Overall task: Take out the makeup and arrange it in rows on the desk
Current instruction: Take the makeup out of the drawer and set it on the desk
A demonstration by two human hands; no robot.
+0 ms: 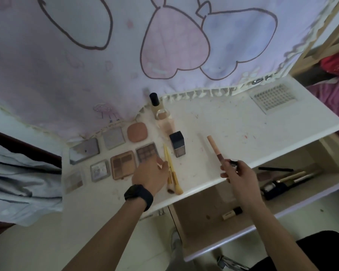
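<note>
Head view: a white desk [243,122] runs from near left to far right, with a pale printed curtain [106,65] hanging behind it.

On the left part of the desk the flat makeup cases lie in two rows. The far row has:
- a grey compact [84,151]
- a grey square case [114,137]
- a rounded peach compact [137,132]

The near row has:
- a pale palette [73,180]
- a small silver case [100,170]
- a brown palette [123,167]
- a dark eyeshadow palette [147,153]

Right of these lie two yellow-handled brushes [170,173], bristles toward the near edge. A square bottle with a black cap [177,143] stands just beyond them, with a pink bottle [165,122] and a clear black-capped bottle [155,102] farther back.

The left hand [151,177], with a black watch [139,196] on its wrist, reaches over the near row. Its fingertips are at the brush handles, but it cannot be told whether they grip.

The right hand [237,177] has its fingers curled round a small dark-capped item [232,163]. The near end of a slim peach and brown tube [215,149] meets those fingers.

Below the desk's right part an open drawer [204,202] holds a short stick [232,213], a black pencil [275,169] and more brushes [294,177].
</note>
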